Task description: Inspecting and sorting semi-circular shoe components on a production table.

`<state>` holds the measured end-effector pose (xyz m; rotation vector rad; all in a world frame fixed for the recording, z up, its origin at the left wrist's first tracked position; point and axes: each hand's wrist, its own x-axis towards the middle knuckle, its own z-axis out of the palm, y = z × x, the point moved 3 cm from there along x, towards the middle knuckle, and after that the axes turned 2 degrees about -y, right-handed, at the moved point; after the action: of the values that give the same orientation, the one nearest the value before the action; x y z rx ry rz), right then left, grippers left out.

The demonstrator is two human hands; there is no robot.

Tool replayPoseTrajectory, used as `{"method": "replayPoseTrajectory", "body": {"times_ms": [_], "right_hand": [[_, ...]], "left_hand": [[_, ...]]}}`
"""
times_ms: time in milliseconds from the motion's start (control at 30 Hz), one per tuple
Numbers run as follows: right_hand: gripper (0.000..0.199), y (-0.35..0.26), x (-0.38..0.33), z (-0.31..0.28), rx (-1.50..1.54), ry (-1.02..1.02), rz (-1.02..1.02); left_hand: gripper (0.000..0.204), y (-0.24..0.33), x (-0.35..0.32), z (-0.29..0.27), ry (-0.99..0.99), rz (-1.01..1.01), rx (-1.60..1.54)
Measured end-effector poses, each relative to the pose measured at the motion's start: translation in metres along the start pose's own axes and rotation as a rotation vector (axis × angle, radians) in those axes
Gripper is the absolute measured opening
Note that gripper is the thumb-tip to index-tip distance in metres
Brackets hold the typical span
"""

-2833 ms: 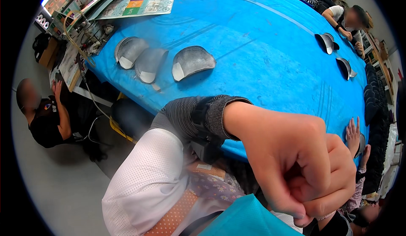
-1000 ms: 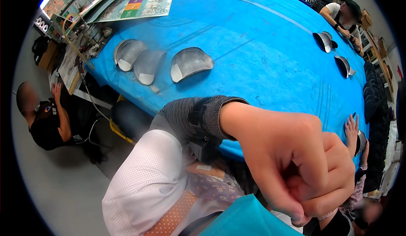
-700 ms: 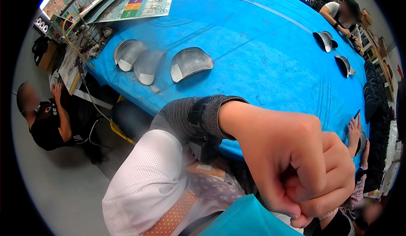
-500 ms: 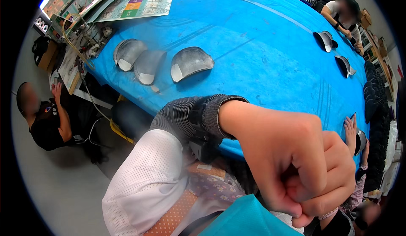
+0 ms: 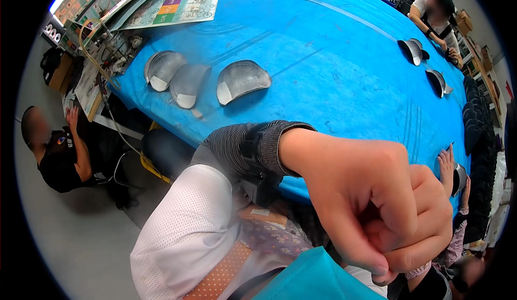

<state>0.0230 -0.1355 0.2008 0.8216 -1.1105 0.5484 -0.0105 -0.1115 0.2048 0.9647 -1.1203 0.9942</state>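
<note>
The left hand (image 5: 371, 203), close under the camera with a grey ribbed cuff (image 5: 258, 149) at its wrist, is curled into a tight fist, its grip closed with nothing visible inside it. It hangs over the near edge of the blue worktop (image 5: 334, 74), well apart from the three grey curved shells (image 5: 239, 80) lying in a row farther back on that worktop. The right hand is out of view.

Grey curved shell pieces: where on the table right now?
Head view, upper left: three grey curved shell pieces lie in a row near the blue table left edge, below the printed sheets, beyond the clenched hand.
</note>
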Motion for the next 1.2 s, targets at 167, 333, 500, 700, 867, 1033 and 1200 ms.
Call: {"method": "replayPoseTrajectory", "body": {"times_ms": [167, 333, 500, 700, 867, 1033, 1200], "right_hand": [[0.027, 0.0, 0.0, 0.0, 0.001, 0.002, -0.004], [0.028, 0.0, 0.0, 0.0, 0.0, 0.005, -0.007], [0.028, 0.002, -0.002, 0.0, 0.006, 0.007, -0.008], [0.029, 0.003, -0.003, 0.001, 0.007, 0.009, -0.004], [0.03, 0.004, -0.003, 0.001, 0.013, 0.017, -0.01], [0.031, 0.005, -0.003, 0.0, 0.022, 0.027, -0.011], [0.031, 0.006, -0.005, -0.001, 0.036, 0.042, -0.015]], "left_hand": [[0.035, 0.008, 0.002, -0.001, 0.019, -0.08, 0.094], [0.034, 0.004, 0.005, -0.004, -0.043, -0.113, 0.109], [0.034, 0.012, 0.006, -0.004, -0.121, -0.245, 0.192], [0.031, 0.02, 0.0, -0.005, -0.127, -0.387, 0.251], [0.032, -0.011, 0.005, -0.003, -0.015, 0.032, 0.071], [0.036, -0.019, -0.005, 0.0, -0.076, 0.217, -0.21], [0.035, -0.005, -0.004, -0.005, -0.043, -0.011, -0.056]]}}
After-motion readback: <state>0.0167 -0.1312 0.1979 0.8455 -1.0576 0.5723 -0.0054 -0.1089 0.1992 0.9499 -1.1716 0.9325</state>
